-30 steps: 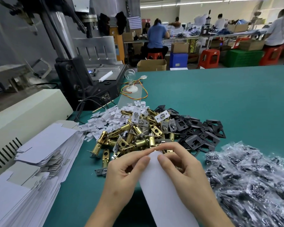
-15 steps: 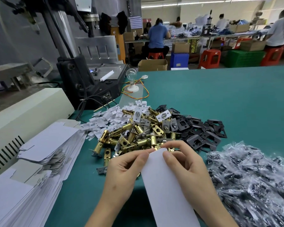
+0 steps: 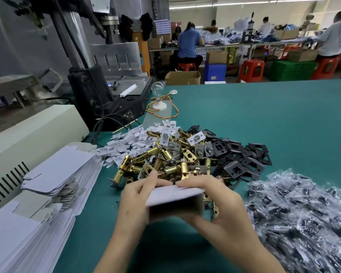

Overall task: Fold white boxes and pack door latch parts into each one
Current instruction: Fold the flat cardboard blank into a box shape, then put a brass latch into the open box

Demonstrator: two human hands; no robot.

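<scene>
A white box (image 3: 173, 196) is held in front of me, popped open into a tube, its dark open end facing me. My left hand (image 3: 134, 201) grips its left side and my right hand (image 3: 219, 205) grips its right side and underside. Just beyond lies a heap of brass door latches (image 3: 165, 164). Black strike plates (image 3: 240, 156) spread to the right of the heap. Small white card inserts (image 3: 130, 142) lie to its left. Bagged screw packets (image 3: 303, 213) are piled at my right. Stacks of flat white box blanks (image 3: 53, 180) sit at the left.
A cream machine housing (image 3: 32, 138) and a dark press machine (image 3: 98, 91) stand at the left back. A light bulb on a white base (image 3: 158, 95) with coloured wires sits behind the parts. Green table top (image 3: 264, 115) stretches right. People work at distant benches.
The flat white blank, held upright before, has been squeezed open into a tube and tipped level, its open end toward me. Both hands moved down around it.
</scene>
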